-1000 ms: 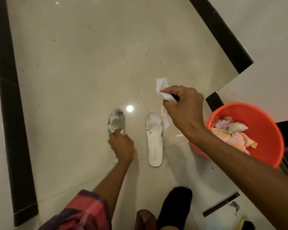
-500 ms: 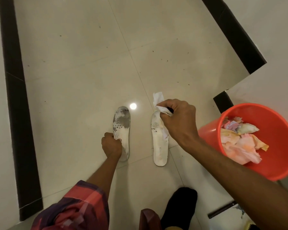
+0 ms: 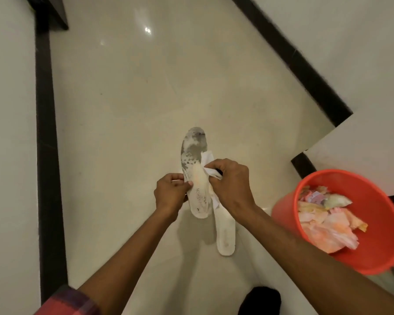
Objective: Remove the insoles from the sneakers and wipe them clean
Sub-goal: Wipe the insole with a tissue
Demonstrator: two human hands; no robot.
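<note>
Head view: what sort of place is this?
Probably a home interior, seen at floor level near a wall corner: glossy cream floor tiles, a black border strip along white walls, and an orange bucket of scraps.

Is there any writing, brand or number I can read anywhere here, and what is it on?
"FASHION", probably; upside down and blurred, printed on the dirty insole that the left hand holds.
Second insole, tissue, orange bucket: nothing readable.

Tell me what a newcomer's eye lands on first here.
At centre, the left hand grips a grey-stained insole while the right hand holds a white wipe against it. A bright orange bucket of crumpled scraps stands at lower right; a second insole lies just below the hands.
</note>
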